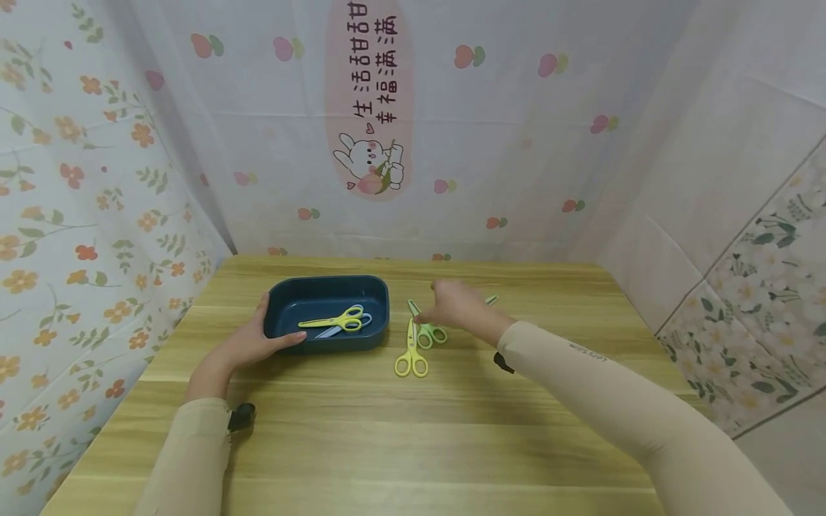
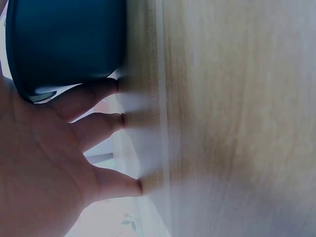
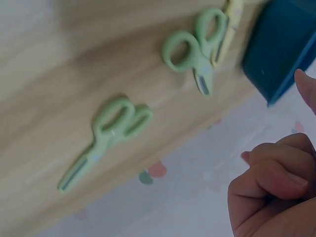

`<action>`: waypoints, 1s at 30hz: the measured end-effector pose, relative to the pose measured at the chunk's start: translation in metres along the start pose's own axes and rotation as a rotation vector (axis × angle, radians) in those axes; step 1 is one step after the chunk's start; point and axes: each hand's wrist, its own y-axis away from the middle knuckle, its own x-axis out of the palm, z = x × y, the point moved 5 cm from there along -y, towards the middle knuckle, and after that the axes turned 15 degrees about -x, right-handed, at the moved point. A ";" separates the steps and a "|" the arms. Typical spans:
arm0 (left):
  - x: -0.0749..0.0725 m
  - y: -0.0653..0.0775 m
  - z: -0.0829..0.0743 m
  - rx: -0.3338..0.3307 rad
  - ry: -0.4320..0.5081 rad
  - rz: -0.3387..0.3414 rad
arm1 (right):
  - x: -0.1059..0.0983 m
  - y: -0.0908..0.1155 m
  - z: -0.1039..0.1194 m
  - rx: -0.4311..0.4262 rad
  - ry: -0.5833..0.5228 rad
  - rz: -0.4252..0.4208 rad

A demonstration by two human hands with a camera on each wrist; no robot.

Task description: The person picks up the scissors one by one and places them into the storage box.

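Note:
My left hand (image 1: 248, 344) holds the left end of a dark blue box (image 1: 383, 337), thumb over the front rim. In the left wrist view, several fingers (image 2: 118, 183) reach down the outside to the table. Inside the box lie yellow scissors (image 1: 325, 322) across blue-handled scissors (image 1: 330, 332). My right hand (image 1: 454, 308) hovers near the scissors right of the box, its fingers loosely curled with nothing seen in them. Beneath it are green scissors (image 3: 106, 131) and another green pair (image 3: 190, 52), which touches or lies very near yellow scissors (image 1: 411, 355).
The wooden table (image 1: 387, 444) backs onto a curtain (image 1: 503, 165) with printed fruit and a rabbit. Flowered cloth (image 1: 84, 215) hangs at the left, and a pale panel (image 1: 742, 251) rises at the right.

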 end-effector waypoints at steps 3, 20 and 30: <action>0.000 0.000 0.000 -0.002 0.004 -0.005 | 0.010 0.002 -0.002 -0.005 0.026 -0.002; 0.002 -0.001 0.002 -0.010 0.010 -0.007 | 0.049 0.014 -0.018 0.015 0.047 0.018; 0.002 0.000 0.001 -0.012 0.014 -0.006 | 0.056 0.012 -0.016 -0.024 0.119 -0.004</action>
